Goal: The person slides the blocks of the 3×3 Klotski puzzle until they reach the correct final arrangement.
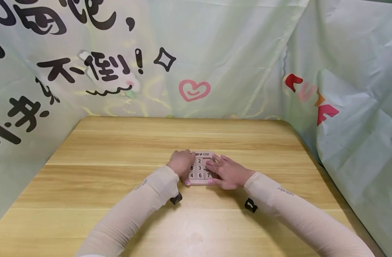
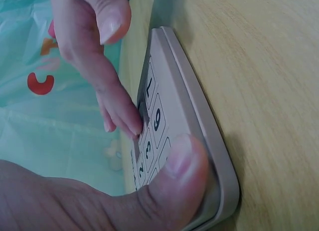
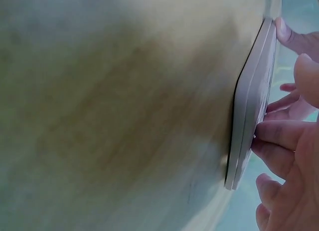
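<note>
A flat, light-coloured number slide puzzle (image 1: 199, 171) lies on the table, its square tiles bearing black digits such as 2, 3, 8, 4, 6 and 7. My left hand (image 1: 182, 162) grips its left side, fingers at the far corner and thumb at the near one. In the left wrist view that thumb (image 2: 179, 176) presses on the puzzle's rim. From the right, my right hand (image 1: 229, 173) reaches over with fingers extended, fingertips touching the tiles near a dark gap. The right wrist view has the puzzle (image 3: 249, 101) edge-on, with the right fingers (image 3: 279, 133) against its face.
The wooden table (image 1: 118, 142) spreads around the puzzle on all sides. Printed cloth (image 1: 231, 53) with black characters and a pink heart hangs behind it, and more cloth (image 1: 353, 142) hangs along the right. Small black pieces (image 1: 251, 205) show under both sleeved wrists.
</note>
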Tool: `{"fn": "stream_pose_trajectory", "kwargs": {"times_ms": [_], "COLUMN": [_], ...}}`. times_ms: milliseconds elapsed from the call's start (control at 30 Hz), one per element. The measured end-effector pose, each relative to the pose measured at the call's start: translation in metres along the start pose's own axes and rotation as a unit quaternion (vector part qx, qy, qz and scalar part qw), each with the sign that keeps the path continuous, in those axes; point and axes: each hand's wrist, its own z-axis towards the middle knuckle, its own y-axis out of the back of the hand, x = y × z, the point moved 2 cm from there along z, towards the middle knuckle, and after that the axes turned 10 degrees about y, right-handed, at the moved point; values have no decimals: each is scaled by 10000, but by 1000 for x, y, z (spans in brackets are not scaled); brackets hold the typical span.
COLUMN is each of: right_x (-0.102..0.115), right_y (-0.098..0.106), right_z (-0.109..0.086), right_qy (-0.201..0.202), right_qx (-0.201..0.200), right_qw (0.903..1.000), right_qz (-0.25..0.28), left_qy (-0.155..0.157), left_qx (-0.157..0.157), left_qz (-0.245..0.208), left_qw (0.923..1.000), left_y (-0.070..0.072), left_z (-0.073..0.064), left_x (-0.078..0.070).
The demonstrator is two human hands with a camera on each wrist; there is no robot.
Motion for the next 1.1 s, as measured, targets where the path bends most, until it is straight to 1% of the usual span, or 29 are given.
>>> {"fn": "stream_pose_trajectory", "kwargs": {"times_ms": [200, 333, 467, 733, 1100], "right_x": [-7, -9, -4, 13, 16], "right_y": [0, -1, -1, 0, -2], "right_z": [7, 9, 9, 10, 11], "right_qy": [-69, -163, -129, 230, 224], "right_qx": [-143, -134, -101, -52, 38], "right_qw": [9998, 9997, 9998, 9997, 9997], "right_qz": [93, 127, 131, -40, -100], "left_qy": [9, 10, -11, 30, 14], "left_qx": [42, 29, -30, -37, -53], "left_qz": [21, 48, 78, 70, 18], "left_qw": [10000, 10000, 10000, 10000, 10000], "left_y": [0, 0, 1, 1, 1], "left_z": [1, 1, -1, -1, -1], "left_x": [-1, -2, -2, -2, -1]}}
